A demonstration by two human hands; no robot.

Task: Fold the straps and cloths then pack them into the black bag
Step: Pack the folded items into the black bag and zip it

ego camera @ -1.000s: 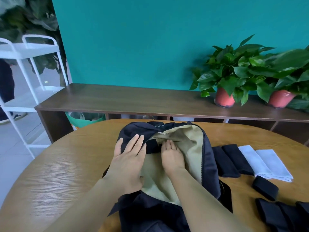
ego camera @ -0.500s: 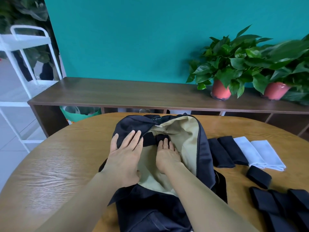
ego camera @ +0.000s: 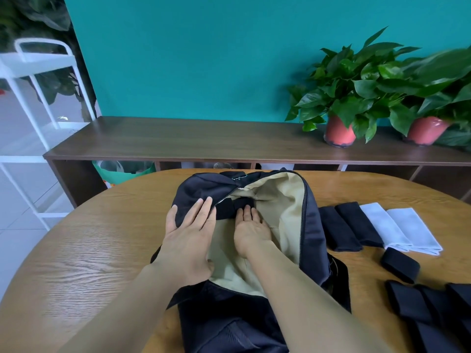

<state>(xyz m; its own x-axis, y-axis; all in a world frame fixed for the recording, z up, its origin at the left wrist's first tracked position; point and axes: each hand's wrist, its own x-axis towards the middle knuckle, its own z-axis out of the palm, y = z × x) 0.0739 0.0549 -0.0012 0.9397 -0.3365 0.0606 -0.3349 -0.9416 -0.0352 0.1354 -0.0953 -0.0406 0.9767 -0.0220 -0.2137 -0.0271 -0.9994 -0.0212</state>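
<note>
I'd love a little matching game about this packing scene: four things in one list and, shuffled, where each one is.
Things
1. left hand
2. right hand
3. white cloths
4. red plant pots

Places
A. on the dark sideboard
B. inside the black bag, on its tan lining
C. flat on the bag's outer flap
D. on the round table, right of the bag

Pairs: 1-C, 2-B, 3-D, 4-A

The round wooden worktop (ego camera: 76, 263) carries the open black bag (ego camera: 312, 230), folded black cloths (ego camera: 351, 229), white cloths (ego camera: 400, 229) and rolled black straps (ego camera: 400, 264).
</note>
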